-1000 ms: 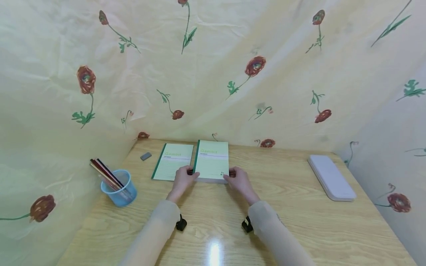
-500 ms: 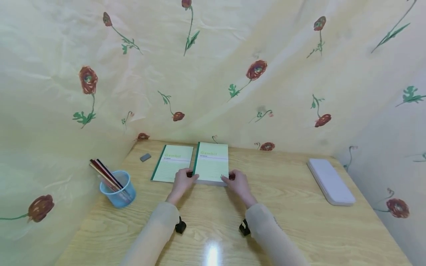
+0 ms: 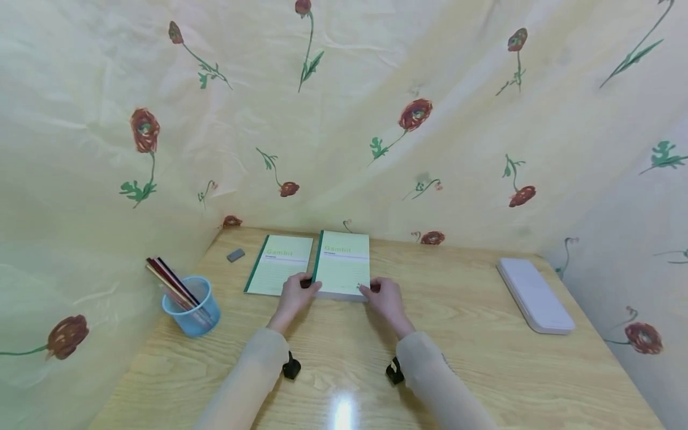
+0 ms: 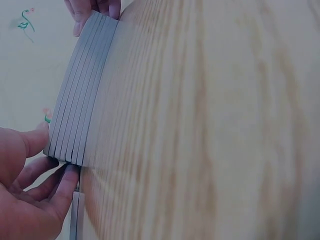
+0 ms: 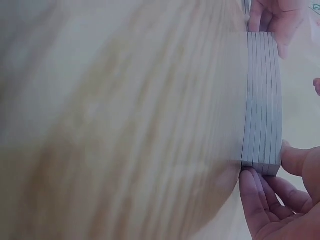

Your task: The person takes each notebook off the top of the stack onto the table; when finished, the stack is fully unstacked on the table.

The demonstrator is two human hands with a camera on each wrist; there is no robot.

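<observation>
A thick stack of pale green notebooks (image 3: pixel 341 263) with dark green spines sits on the wooden table near the back. My left hand (image 3: pixel 292 292) grips its near left corner, thumb at the top edge and fingers along the side. At the near right corner my right hand (image 3: pixel 386 297) holds the stack the same way, thumb over the cover. Both wrist views show the layered page edges (image 4: pixel 80 95) between the two hands. A thinner notebook pile (image 3: pixel 279 266) with a matching cover lies just left of the stack, its near right corner partly behind my left hand.
On the left stands a blue cup (image 3: pixel 192 313) holding several pencils (image 3: pixel 174 283). A small grey eraser (image 3: pixel 235 255) lies at the back left. Toward the right edge is a white flat case (image 3: pixel 535 295). Flower-printed cloth (image 3: pixel 344 119) rises behind the table (image 3: pixel 457 358).
The head view has tilted slightly. Both hands keep their hold on the notebook stack, which stays almost in place; the right thumb covers a little more of its corner.
</observation>
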